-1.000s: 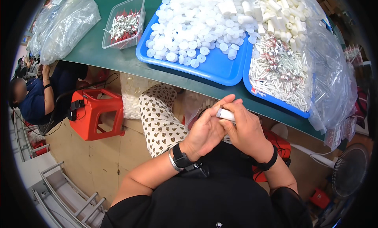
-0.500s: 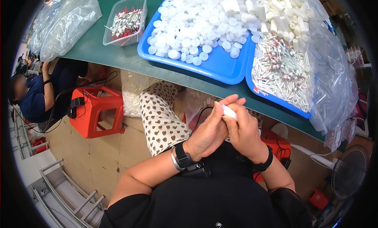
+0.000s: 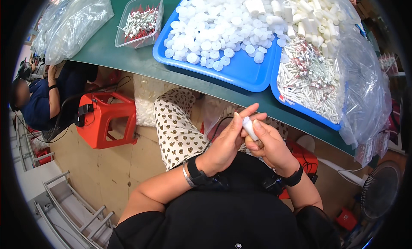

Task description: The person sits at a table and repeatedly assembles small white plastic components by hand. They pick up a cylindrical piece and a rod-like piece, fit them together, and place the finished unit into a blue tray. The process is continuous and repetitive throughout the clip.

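Both of my hands meet above my lap, just below the green table's edge [image 3: 128, 64]. A small white plastic tube [image 3: 249, 128] stands tilted between them. My left hand [image 3: 229, 141] pinches it with thumb and fingertips, while my right hand [image 3: 269, 146] wraps its lower end. On the table above lies a blue tray [image 3: 240, 75] heaped with white round caps [image 3: 214, 30]. A second blue tray [image 3: 300, 109] to its right holds thin white sticks with red marks [image 3: 307, 79] and white tubes [image 3: 309, 17].
A clear tub of red-and-white sticks [image 3: 141, 19] and clear plastic bags [image 3: 73, 21] sit at the table's left. A large clear bag [image 3: 365, 90] drapes off the right. Below are a red stool [image 3: 105, 120], a seated person in blue [image 3: 43, 98], a fan [image 3: 380, 191] and a metal rack [image 3: 68, 206].
My hands have shifted slightly right and up, and the white tube now stands out more clearly between the fingertips, turned a little.
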`<act>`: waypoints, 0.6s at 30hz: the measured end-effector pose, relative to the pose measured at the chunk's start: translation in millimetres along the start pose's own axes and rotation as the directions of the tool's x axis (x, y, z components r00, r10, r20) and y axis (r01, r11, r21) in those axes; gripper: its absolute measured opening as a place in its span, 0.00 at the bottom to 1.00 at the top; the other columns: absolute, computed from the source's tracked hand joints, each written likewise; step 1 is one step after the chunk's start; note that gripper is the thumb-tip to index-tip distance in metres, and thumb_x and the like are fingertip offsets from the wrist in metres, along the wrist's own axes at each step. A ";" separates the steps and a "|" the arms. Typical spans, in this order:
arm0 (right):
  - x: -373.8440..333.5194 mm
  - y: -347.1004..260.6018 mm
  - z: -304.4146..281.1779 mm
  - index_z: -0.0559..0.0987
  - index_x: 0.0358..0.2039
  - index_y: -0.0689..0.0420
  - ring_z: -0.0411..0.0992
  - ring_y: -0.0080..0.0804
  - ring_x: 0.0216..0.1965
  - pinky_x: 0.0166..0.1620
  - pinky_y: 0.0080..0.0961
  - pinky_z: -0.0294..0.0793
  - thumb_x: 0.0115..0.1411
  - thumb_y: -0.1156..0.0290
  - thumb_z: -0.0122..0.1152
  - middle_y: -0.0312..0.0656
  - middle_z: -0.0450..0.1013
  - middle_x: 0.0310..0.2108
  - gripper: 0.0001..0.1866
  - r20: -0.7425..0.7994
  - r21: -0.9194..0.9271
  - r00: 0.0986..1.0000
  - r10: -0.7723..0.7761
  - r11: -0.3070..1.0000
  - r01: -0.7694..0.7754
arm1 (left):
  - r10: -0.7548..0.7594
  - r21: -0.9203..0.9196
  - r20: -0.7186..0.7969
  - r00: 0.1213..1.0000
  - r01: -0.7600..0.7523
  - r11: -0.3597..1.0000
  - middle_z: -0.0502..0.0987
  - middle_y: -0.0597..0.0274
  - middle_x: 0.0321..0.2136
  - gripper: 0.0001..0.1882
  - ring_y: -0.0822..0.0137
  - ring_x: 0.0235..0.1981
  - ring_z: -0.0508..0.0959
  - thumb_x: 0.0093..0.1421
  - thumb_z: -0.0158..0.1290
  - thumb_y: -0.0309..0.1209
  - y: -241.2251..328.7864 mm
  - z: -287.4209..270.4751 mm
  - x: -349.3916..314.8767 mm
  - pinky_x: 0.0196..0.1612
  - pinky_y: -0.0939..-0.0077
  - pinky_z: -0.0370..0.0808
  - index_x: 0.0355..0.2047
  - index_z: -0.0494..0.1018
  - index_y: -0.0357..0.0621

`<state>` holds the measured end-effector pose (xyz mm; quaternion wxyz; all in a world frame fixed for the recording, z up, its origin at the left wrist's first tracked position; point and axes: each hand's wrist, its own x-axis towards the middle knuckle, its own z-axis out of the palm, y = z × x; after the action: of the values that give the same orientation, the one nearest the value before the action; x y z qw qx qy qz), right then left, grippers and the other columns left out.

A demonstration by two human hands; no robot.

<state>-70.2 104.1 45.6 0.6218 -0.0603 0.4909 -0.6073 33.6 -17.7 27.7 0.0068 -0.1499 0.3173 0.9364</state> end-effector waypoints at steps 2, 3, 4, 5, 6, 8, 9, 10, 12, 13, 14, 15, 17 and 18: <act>-1.7 -2.4 1.2 0.73 0.40 0.60 0.51 0.14 0.14 0.19 0.14 0.49 0.74 0.54 0.37 0.30 0.61 0.19 0.22 0.067 0.123 0.993 0.095 0.987 -0.102 | 0.024 -0.058 0.011 1.000 -0.023 0.998 0.61 0.50 0.64 0.34 0.57 0.64 0.63 0.72 0.27 0.54 4.0 -1.5 0.7 0.63 0.60 0.66 0.69 0.50 0.45; -2.2 -2.3 1.2 0.73 0.40 0.59 0.49 0.13 0.13 0.18 0.13 0.47 0.74 0.53 0.35 0.30 0.60 0.18 0.23 0.105 0.180 0.985 0.138 0.971 -0.156 | 0.017 -0.056 0.041 0.999 -0.015 0.998 0.61 0.50 0.64 0.34 0.56 0.65 0.63 0.72 0.27 0.54 3.1 -4.5 2.6 0.64 0.60 0.66 0.68 0.51 0.44; -1.7 1.0 -0.5 0.73 0.39 0.59 0.47 0.13 0.12 0.17 0.14 0.48 0.74 0.52 0.35 0.30 0.60 0.18 0.24 0.139 0.229 0.981 0.131 0.960 -0.161 | 0.011 -0.051 0.070 0.997 -0.007 0.999 0.62 0.50 0.64 0.33 0.55 0.65 0.63 0.72 0.27 0.53 2.2 -8.6 5.0 0.64 0.59 0.66 0.68 0.53 0.43; -0.1 4.3 -1.4 0.73 0.39 0.59 0.47 0.13 0.12 0.17 0.15 0.48 0.74 0.52 0.35 0.30 0.60 0.18 0.24 0.130 0.230 0.984 0.124 0.961 -0.151 | 0.005 -0.046 0.100 0.995 0.000 0.999 0.62 0.50 0.63 0.33 0.54 0.65 0.62 0.73 0.27 0.52 1.8 -10.9 5.9 0.64 0.59 0.66 0.67 0.54 0.41; 1.5 7.3 -2.0 0.73 0.38 0.60 0.47 0.13 0.12 0.17 0.15 0.48 0.74 0.53 0.36 0.30 0.59 0.17 0.24 0.121 0.231 0.986 0.115 0.963 -0.141 | 0.026 -0.013 0.067 0.997 -0.025 1.000 0.63 0.49 0.63 0.31 0.54 0.64 0.64 0.73 0.27 0.50 0.5 -9.0 5.6 0.64 0.59 0.66 0.64 0.59 0.39; 2.6 10.6 0.6 0.73 0.38 0.60 0.48 0.13 0.12 0.17 0.15 0.48 0.74 0.53 0.37 0.29 0.58 0.17 0.23 0.065 0.147 0.995 0.074 0.986 -0.083 | 0.117 0.036 0.005 0.993 -0.117 0.992 0.63 0.49 0.63 0.30 0.55 0.63 0.66 0.74 0.27 0.49 -9.3 -5.7 3.5 0.63 0.60 0.66 0.62 0.61 0.39; 3.6 11.9 5.2 0.73 0.38 0.59 0.49 0.13 0.13 0.18 0.15 0.48 0.74 0.54 0.37 0.28 0.57 0.17 0.22 0.020 0.057 0.999 0.034 0.998 -0.035 | 0.163 0.062 -0.024 0.986 -0.161 0.985 0.63 0.49 0.63 0.29 0.55 0.62 0.67 0.74 0.27 0.48 -15.1 -4.5 3.2 0.63 0.61 0.66 0.61 0.62 0.39; 4.3 13.2 9.2 0.73 0.37 0.59 0.50 0.13 0.14 0.18 0.15 0.49 0.74 0.54 0.38 0.28 0.57 0.17 0.22 -0.023 -0.035 1.000 -0.011 0.999 0.011 | 0.217 0.074 -0.040 0.975 -0.214 0.974 0.63 0.50 0.63 0.28 0.57 0.61 0.69 0.74 0.27 0.47 -20.6 -4.1 4.7 0.62 0.62 0.67 0.59 0.63 0.39; 7.0 25.1 11.5 0.73 0.38 0.60 0.52 0.14 0.16 0.20 0.16 0.51 0.74 0.56 0.39 0.28 0.57 0.17 0.20 -0.053 -0.323 0.965 -0.257 0.919 0.227 | 0.187 0.115 -0.034 0.982 -0.182 0.977 0.64 0.51 0.63 0.28 0.58 0.61 0.69 0.74 0.27 0.47 -20.0 -7.3 5.1 0.61 0.63 0.68 0.60 0.62 0.40; 8.3 28.8 11.4 0.73 0.38 0.60 0.53 0.15 0.17 0.20 0.16 0.52 0.73 0.57 0.40 0.28 0.57 0.17 0.19 -0.038 -0.460 0.927 -0.374 0.830 0.316 | 0.175 0.135 -0.033 0.984 -0.169 0.976 0.64 0.51 0.62 0.28 0.59 0.61 0.69 0.74 0.27 0.47 -19.4 -8.7 5.0 0.60 0.63 0.69 0.61 0.61 0.40; 8.2 26.6 11.7 0.73 0.38 0.60 0.56 0.17 0.17 0.21 0.17 0.55 0.73 0.59 0.42 0.30 0.60 0.17 0.17 -0.040 -0.537 0.917 -0.397 0.783 0.315 | 0.150 0.100 -0.044 0.988 -0.145 0.984 0.64 0.52 0.62 0.27 0.59 0.61 0.69 0.74 0.27 0.47 -18.7 -9.1 4.6 0.60 0.64 0.69 0.62 0.60 0.41; 7.6 22.0 12.2 0.72 0.39 0.61 0.59 0.18 0.17 0.22 0.18 0.58 0.72 0.61 0.45 0.32 0.63 0.18 0.15 -0.040 -0.609 0.907 -0.420 0.730 0.311 | 0.125 0.064 -0.054 0.991 -0.121 0.991 0.65 0.53 0.62 0.27 0.60 0.61 0.69 0.74 0.27 0.47 -17.8 -8.9 4.1 0.59 0.64 0.70 0.62 0.60 0.42; 7.1 19.3 10.6 0.72 0.40 0.61 0.67 0.27 0.19 0.24 0.24 0.65 0.69 0.64 0.50 0.39 0.69 0.20 0.12 -0.013 -0.741 0.872 -0.489 0.590 0.320 | 0.081 0.011 -0.072 0.994 -0.080 0.997 0.65 0.54 0.62 0.27 0.62 0.61 0.69 0.74 0.27 0.47 -15.7 -9.8 2.8 0.59 0.64 0.70 0.63 0.59 0.43; 6.7 19.1 9.1 0.72 0.41 0.61 0.72 0.34 0.21 0.25 0.29 0.70 0.68 0.66 0.53 0.43 0.72 0.22 0.11 0.018 -0.799 0.848 -0.530 0.502 0.331 | 0.063 -0.008 -0.081 0.995 -0.064 0.998 0.65 0.55 0.62 0.27 0.62 0.61 0.69 0.74 0.27 0.48 -13.5 -11.3 2.7 0.58 0.65 0.70 0.63 0.58 0.43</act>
<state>-52.2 98.7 33.8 0.2991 -0.3732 0.7402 -0.4725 35.7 -13.8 10.4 -0.0368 -0.1774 0.3170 0.9309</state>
